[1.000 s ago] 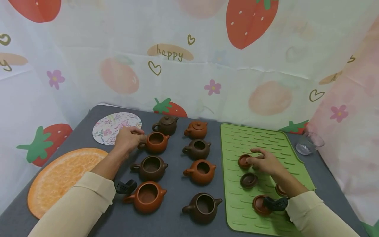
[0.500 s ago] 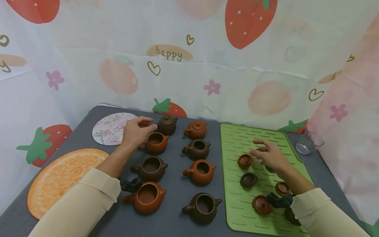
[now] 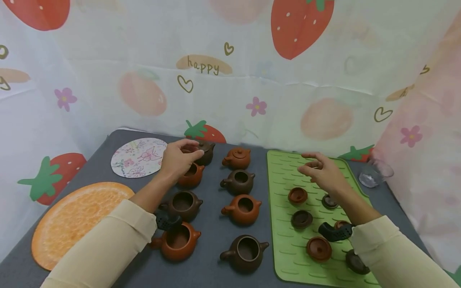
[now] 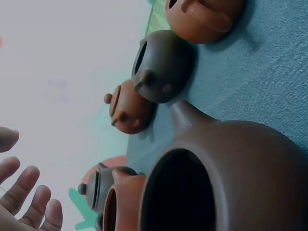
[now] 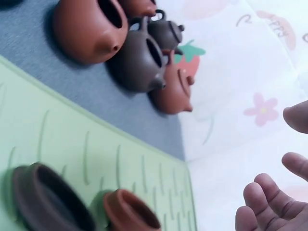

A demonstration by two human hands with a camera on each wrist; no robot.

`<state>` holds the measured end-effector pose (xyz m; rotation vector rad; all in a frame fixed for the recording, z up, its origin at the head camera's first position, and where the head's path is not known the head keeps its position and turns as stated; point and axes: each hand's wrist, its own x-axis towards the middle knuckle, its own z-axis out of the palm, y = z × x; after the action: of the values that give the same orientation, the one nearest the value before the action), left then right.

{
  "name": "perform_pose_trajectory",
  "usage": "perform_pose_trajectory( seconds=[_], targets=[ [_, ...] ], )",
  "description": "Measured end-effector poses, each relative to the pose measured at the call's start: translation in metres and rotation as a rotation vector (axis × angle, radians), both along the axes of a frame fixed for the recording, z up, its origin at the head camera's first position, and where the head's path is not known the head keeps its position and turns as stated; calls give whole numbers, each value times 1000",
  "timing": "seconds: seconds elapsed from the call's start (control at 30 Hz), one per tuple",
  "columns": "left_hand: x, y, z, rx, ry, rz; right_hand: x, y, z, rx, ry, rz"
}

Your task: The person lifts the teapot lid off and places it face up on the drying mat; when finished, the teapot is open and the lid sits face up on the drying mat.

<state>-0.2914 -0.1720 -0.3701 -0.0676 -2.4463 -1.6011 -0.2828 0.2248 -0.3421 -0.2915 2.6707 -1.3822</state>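
My left hand hovers over the back of the left teapot column, fingers loosely bent. In the left wrist view its fingertips hold nothing. Behind it sits a brown lidded teapot, partly hidden, with a lidless orange teapot just in front. My right hand is raised above the green mat, thumb and fingers apart and nothing between them. Near it on the mat lie an orange lid, a dark lid and several more lids.
An orange lidded teapot heads the right column of teapots; several others stand lidless. At left lie an orange-slice placemat and a floral mat. A clear glass stands at the far right.
My left hand has moved right, from beside the orange teapot's handle to over the rear teapots. My right hand has left the orange lid and risen away from it.
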Motion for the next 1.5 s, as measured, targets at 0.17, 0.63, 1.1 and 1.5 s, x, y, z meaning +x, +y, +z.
perform_pose_trajectory(
  seconds=[0.17,0.63,1.1,1.5],
  targets=[
    [-4,7,1,-19,1,-16,-8,-12,8,-3,23,7],
    [-22,40,-9,-56,-128,-28,-30,-56,-2,-69,-6,7],
    [-37,71,-22,-108,-170,-57,-47,-90,-20,-117,-38,8],
    [-46,81,-21,-132,-259,5,-69,-125,-37,-102,-30,-11]
  ],
)
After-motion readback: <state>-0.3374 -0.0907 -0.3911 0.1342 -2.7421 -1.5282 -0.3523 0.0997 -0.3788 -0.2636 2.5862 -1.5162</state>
